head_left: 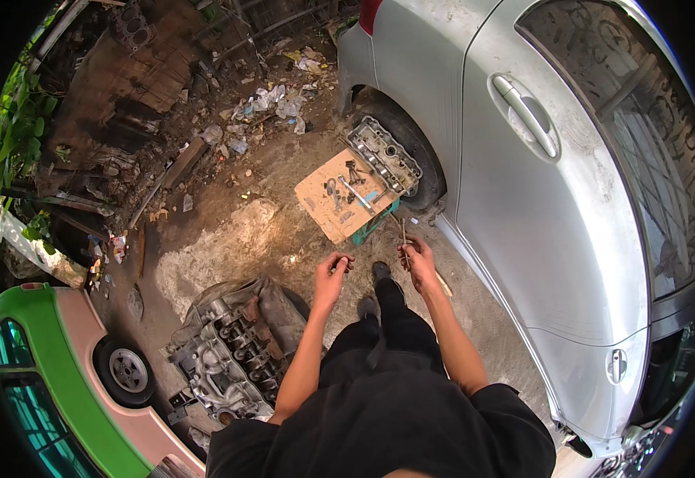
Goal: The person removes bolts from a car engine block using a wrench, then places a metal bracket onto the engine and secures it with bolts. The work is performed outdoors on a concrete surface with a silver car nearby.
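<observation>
My right hand point(417, 263) is closed around a thin metal tool point(404, 229) that points up and away; its exact kind is too small to tell. To the left, my left hand point(331, 277) has its fingers curled together, and whatever they may hold cannot be made out. Both hands are in front of my body, just short of a wooden board point(323, 209) resting on a green support point(366, 233). A long wrench point(356, 195) lies on the board among several small dark metal parts point(353, 170). At the board's far right edge sits a metal cylinder head point(385, 155).
A silver car point(546, 239) fills the right side, its wheel point(429, 151) behind the board. An engine point(232, 358) lies at the near left. Beyond it stands a green and pink vehicle point(76, 327). Litter point(268, 103) and a wood plank point(184, 162) cover the far dirt ground.
</observation>
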Demonstrator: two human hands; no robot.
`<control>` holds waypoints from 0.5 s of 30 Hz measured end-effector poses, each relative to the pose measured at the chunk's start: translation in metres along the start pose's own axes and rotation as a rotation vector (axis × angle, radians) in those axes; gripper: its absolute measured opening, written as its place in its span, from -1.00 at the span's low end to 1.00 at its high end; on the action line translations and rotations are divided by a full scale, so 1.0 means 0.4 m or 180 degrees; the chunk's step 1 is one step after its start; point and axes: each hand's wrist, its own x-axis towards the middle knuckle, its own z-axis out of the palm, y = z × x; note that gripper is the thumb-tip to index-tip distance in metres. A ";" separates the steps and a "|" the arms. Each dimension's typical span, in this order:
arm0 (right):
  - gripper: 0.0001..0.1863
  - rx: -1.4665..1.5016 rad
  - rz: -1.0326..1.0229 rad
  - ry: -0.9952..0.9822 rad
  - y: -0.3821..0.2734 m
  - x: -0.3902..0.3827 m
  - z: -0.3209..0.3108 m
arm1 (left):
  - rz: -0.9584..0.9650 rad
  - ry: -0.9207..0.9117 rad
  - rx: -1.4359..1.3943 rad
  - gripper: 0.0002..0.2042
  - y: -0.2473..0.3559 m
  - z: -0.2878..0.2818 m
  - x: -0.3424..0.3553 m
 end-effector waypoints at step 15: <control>-0.69 -0.2476 -0.0702 0.0028 0.179 0.649 0.125 | -0.0470 0.0407 -0.0268 -0.83 -0.205 0.021 0.443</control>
